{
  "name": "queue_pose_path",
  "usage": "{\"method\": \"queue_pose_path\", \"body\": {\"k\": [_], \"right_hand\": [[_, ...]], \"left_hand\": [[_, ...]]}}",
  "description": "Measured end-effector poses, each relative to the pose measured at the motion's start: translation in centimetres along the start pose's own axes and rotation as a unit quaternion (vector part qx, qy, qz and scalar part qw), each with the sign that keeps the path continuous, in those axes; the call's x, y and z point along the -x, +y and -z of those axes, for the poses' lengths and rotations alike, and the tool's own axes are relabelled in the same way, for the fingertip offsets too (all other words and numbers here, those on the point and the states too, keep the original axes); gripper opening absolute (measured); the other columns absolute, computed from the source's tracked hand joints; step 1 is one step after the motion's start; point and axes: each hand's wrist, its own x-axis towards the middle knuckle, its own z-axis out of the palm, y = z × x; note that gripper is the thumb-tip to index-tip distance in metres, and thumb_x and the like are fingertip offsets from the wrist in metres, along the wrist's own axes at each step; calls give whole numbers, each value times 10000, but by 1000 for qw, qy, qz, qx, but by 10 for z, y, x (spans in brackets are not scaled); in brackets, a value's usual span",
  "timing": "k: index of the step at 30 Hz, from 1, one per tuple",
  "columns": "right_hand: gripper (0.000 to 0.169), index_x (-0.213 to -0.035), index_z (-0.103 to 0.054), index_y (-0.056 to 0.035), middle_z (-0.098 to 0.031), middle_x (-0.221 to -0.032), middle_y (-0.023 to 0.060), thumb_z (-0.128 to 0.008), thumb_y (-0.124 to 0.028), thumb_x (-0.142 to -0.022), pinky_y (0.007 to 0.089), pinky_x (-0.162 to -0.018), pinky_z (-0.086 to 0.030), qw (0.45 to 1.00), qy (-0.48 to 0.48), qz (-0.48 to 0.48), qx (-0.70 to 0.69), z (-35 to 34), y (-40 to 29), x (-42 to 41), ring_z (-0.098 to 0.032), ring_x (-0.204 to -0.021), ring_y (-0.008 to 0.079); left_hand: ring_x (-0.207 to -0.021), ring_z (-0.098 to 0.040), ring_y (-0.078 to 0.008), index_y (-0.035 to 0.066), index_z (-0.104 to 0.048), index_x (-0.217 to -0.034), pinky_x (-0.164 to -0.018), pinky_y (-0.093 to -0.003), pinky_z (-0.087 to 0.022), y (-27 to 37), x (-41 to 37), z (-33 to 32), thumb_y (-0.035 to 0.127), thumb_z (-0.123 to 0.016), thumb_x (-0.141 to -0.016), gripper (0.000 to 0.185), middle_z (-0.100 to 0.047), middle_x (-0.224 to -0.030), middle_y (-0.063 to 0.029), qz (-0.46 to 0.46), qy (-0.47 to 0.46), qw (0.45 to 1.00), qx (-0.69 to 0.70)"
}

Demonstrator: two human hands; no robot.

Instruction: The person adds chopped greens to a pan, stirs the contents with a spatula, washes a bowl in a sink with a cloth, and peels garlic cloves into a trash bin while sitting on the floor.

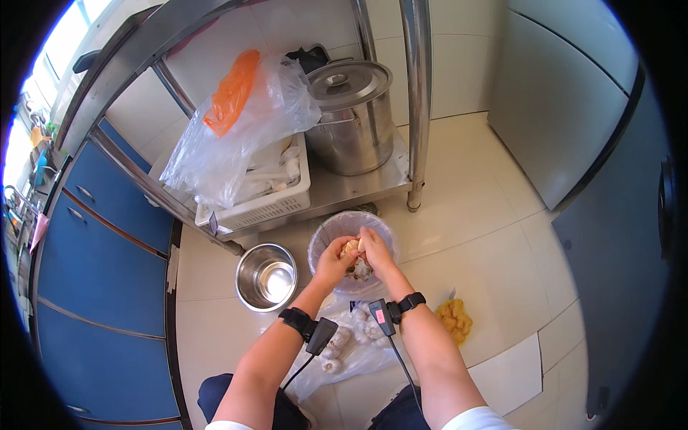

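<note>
My left hand grips a partly peeled garlic bulb above a waste bin lined with a clear plastic bag. On its other side, my right hand has its fingertips pinched on a pale clove of the same garlic. Papery garlic skins lie inside the bin below both hands. Left of the bin, a stainless steel pot stands on the floor with nothing visible in it. Between my legs and the bin, several whole garlic bulbs rest on a clear plastic bag, partly hidden by my forearms.
Beyond the bin stands a steel rack bearing a white plastic basket, clear and orange bags and a lidded stockpot. Blue cabinets line the left; a refrigerator is at right. A yellow bundle sits on the tiles.
</note>
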Motion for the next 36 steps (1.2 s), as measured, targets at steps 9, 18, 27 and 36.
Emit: {"method": "queue_pose_path", "body": {"k": [9,18,27,36], "right_hand": [[183,-978,-544,-58,-585,-789,33,-563,-229,-916,204,-516,-436,988,-147,-44,-33,6,-19,-14,-552,-611,90],[218,-1122,-494,-12,-584,-1004,88,-529,-81,-918,270,-761,-502,999,-30,6,-34,-11,-17,4,-607,-885,169],[157,-1023,-574,-9,-663,-971,83,-557,-122,-915,233,-740,-474,988,76,135,27,-42,3,15,-613,-870,126],[180,-1009,-617,-27,-678,-966,102,-573,-166,-902,261,-767,-483,951,97,154,251,-10,7,9,-631,-847,141]], "left_hand": [[-947,-588,-175,60,-495,-1101,-811,-295,-499,19,-14,27,81,-522,-883,221,-567,-1030,-65,125,-19,971,204],[-754,-570,-103,104,-520,-1084,-617,-241,-455,18,-6,51,212,-607,-869,255,-603,-885,-17,174,-73,969,158],[-723,-563,-86,75,-588,-1024,-572,-224,-435,-3,-13,48,186,-650,-849,216,-612,-857,4,109,-93,977,160],[-680,-535,-50,86,-613,-1020,-565,-215,-431,7,-5,50,245,-695,-817,270,-628,-872,17,74,-97,976,178]]}}
